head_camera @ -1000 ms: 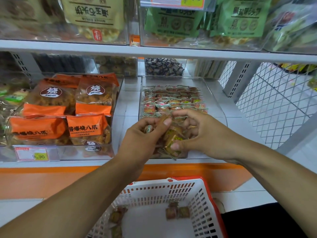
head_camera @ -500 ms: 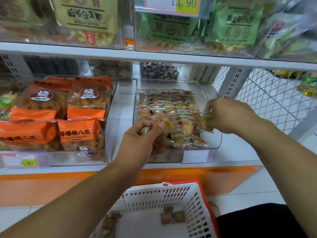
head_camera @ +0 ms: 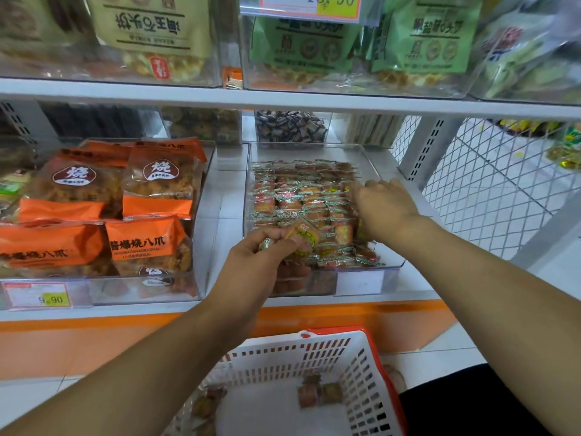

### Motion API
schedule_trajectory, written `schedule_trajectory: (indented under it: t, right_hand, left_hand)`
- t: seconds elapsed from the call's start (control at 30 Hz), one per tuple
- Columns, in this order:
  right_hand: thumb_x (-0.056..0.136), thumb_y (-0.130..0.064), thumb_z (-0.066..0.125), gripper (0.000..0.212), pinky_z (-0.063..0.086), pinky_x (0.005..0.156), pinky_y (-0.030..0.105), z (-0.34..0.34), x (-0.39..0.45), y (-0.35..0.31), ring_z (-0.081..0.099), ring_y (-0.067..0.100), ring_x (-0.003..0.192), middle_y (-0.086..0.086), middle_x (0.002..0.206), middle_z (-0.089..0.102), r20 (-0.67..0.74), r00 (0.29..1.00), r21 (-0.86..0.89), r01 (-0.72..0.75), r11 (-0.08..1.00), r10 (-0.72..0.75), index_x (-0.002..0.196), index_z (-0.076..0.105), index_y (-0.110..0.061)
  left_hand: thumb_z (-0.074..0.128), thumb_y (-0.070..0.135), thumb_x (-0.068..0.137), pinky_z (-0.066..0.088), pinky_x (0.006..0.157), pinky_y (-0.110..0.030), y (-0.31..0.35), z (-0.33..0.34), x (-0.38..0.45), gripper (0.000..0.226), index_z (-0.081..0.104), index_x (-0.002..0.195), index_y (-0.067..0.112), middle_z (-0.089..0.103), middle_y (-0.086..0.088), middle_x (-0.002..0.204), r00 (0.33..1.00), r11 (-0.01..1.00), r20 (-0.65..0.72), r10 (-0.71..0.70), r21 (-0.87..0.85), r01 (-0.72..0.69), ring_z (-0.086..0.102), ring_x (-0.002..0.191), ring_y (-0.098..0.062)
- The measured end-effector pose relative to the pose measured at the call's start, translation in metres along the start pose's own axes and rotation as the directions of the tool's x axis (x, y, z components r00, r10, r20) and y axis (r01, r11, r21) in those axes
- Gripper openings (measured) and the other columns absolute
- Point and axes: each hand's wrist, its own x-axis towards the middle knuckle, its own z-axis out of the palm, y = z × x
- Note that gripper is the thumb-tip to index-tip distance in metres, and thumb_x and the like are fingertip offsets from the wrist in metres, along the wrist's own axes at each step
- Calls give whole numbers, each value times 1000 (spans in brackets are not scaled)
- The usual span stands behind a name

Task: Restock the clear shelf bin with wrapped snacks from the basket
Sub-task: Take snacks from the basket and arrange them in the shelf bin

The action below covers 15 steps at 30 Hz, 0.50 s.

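The clear shelf bin [head_camera: 371, 152] on the lower shelf holds rows of small wrapped snacks [head_camera: 298, 199]. My left hand [head_camera: 264, 256] hovers at the bin's front left corner and pinches a few wrapped snacks [head_camera: 304, 238] in its fingertips. My right hand [head_camera: 385, 206] reaches palm down over the bin's right side, on top of the rows. Its fingertips are hidden behind the knuckles, so any snack under them is out of sight. Below, the white basket [head_camera: 361, 360] with a red rim holds a few loose wrapped snacks [head_camera: 317, 394].
Left of the bin stands a clear bin of orange snack bags [head_camera: 138, 243] with a price tag [head_camera: 39, 297]. The upper shelf [head_camera: 283, 100] hangs close above, loaded with green bags [head_camera: 430, 39]. A wire mesh panel [head_camera: 490, 190] closes the right side.
My right hand has moved from beside my left hand to the bin's right side and further back over the rows. My left hand has stayed at the front, still pinching snacks.
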Motion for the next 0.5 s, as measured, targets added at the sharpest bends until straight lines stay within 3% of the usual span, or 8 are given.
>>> schedule_trajectory:
  t: [0.07, 0.13, 0.17, 0.23, 0.3, 0.37, 0.43, 0.5]
  right_hand:
    - [77, 0, 63, 51, 39, 85, 38, -5, -6, 0, 58, 35, 106, 15, 115, 60, -68, 998, 42, 15, 999, -13, 126, 50, -10]
    - [81, 1, 61, 43, 42, 75, 31, -13, -14, 0, 61, 28, 98, 11, 111, 62, -154, 988, 270, 43, 962, -1, 120, 56, -16]
    - [85, -4, 61, 34, 44, 71, 26, -19, -19, -2, 63, 19, 90, 5, 106, 65, -158, 987, 488, 55, 871, 26, 114, 59, -22]
    - [89, -35, 66, 17, 48, 68, 22, -31, -37, -13, 66, 10, 75, -6, 96, 70, -54, 998, 876, 63, 478, -34, 106, 63, -35]
    - [78, -59, 73, 37, 55, 82, 34, -35, -55, -25, 70, 14, 86, -9, 100, 73, 21, 980, 963, 33, 266, -198, 110, 66, -40]
    - [75, -46, 80, 37, 55, 90, 45, -35, -67, -35, 70, 19, 93, -8, 103, 73, -27, 965, 953, 104, 286, -262, 109, 68, -38]
    - [79, -22, 81, 30, 58, 82, 45, -33, -67, -35, 69, 22, 87, -1, 100, 74, -72, 975, 964, 122, 237, -209, 105, 69, -31]
    - [82, -9, 76, 25, 60, 76, 33, -37, -66, -31, 71, 20, 90, 9, 104, 73, 49, 970, 986, -85, -145, -238, 105, 66, -14]
  left_hand:
    - [67, 24, 95, 58, 60, -29, 1, 0, 0, 5, 70, 94, 20, 79, -7, 95, 1000, 1000, 7, -18, -26, 18, 77, 83, -28]
    - [66, 22, 95, 58, 58, -29, 2, 0, -1, 8, 71, 99, 17, 79, -9, 92, 999, 998, 11, -34, -58, 35, 77, 81, -29]
    - [66, 22, 94, 58, 58, -29, 3, 0, -1, 10, 71, 102, 17, 79, -9, 91, 999, 997, 14, -41, -70, 42, 77, 81, -28]
    - [65, 22, 95, 59, 59, -30, 5, 0, -1, 13, 72, 104, 17, 79, -10, 93, 998, 995, 23, -51, -81, 53, 78, 81, -28]
    - [64, 24, 95, 59, 60, -31, 5, 1, -1, 13, 74, 102, 18, 79, -10, 93, 998, 996, 37, -49, -72, 52, 77, 81, -27]
    - [63, 30, 96, 59, 62, -33, 6, 3, -2, 17, 76, 98, 20, 78, -11, 94, 997, 997, 68, -43, -60, 47, 77, 81, -26]
    - [59, 41, 98, 61, 68, -36, 8, 6, -4, 25, 75, 105, 24, 78, -13, 100, 994, 997, 103, -28, -62, 35, 77, 86, -28]
    - [52, 55, 97, 62, 77, -42, 9, 8, -5, 37, 65, 123, 33, 77, -9, 109, 994, 999, 107, 26, -36, -22, 75, 97, -29]
